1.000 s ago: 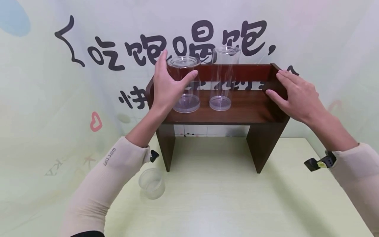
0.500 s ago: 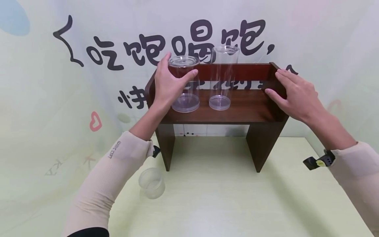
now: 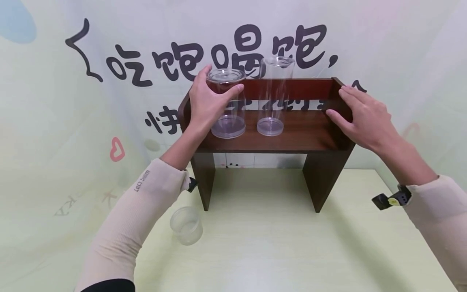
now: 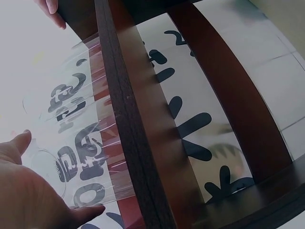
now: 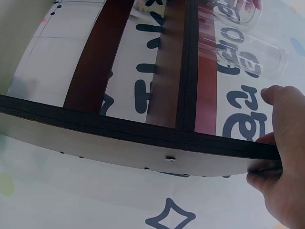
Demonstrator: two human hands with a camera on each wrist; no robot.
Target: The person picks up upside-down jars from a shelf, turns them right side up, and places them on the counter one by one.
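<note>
A dark brown wooden shelf [image 3: 299,142] stands on the table with two clear jars upright on its board. My left hand [image 3: 208,101] holds the wider jar [image 3: 233,126] near its top, thumb across the front and fingers at the left; part of the jar is behind the hand. To its right stands the taller, slimmer jar [image 3: 275,93], apart from both hands. My right hand [image 3: 368,117] grips the upper edge of the shelf's right side panel. In the right wrist view, that panel [image 5: 228,149] runs between the thumb and fingers.
A small translucent cup [image 3: 187,229] stands on the pale green table [image 3: 255,251], left of the shelf's front. Behind the shelf hangs a light backdrop [image 3: 146,24] with large dark characters.
The left fingers have come in against the wider jar, and the left forearm has shifted slightly to the right. Jars, shelf and right hand stay practically where they were.
</note>
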